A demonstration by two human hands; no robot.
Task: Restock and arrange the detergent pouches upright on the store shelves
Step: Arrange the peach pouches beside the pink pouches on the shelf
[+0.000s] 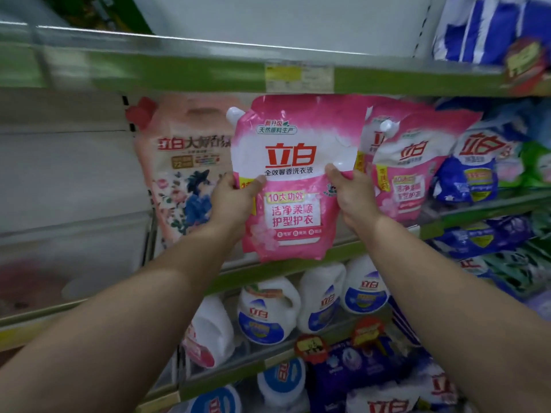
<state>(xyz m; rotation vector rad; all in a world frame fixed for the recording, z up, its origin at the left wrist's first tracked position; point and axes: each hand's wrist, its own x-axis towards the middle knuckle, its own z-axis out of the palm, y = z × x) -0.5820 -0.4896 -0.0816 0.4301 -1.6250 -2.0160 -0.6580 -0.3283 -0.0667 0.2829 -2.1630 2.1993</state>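
At the shelf [343, 251] front: a pink pouch [293, 174] going in.
Left hand [235, 201] and right hand [350, 195] grip its sides, upright; next, probably seat it between its neighbours.

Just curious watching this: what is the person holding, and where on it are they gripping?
A pink detergent pouch, held upright by its two side edges about mid-height: left hand on its left edge, right hand on its right.

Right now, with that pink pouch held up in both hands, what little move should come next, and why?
Probably ease the pink detergent pouch back and set its base down on the green shelf edge. Left hand and right hand grip its sides, and its bottom hangs in front of that edge, between the floral pouch and another pink pouch.
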